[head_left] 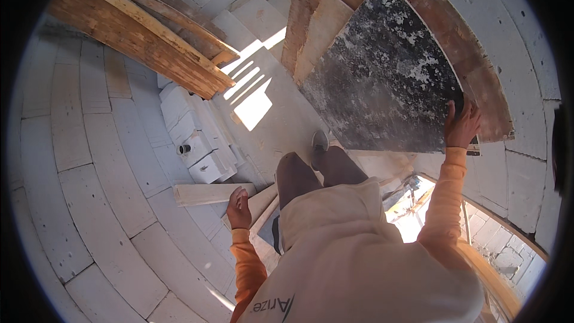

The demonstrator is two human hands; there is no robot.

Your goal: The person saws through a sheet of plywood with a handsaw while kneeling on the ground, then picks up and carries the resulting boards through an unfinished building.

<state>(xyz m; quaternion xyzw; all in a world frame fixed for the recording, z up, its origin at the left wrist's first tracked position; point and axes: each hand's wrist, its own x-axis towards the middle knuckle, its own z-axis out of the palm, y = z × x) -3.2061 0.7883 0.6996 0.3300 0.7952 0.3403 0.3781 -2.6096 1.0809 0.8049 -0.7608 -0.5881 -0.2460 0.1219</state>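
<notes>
**Hand on a leaning panel above the stairs**

Head view: the right hand grips the lower right corner of the dark, white-speckled panel, fingers curled over its edge; it leans on a reddish board. The left hand hangs loosely open, empty. The panel might slide (one corner held) as the person steps. Concrete stairs, pale block walls, stacked planks.
</notes>
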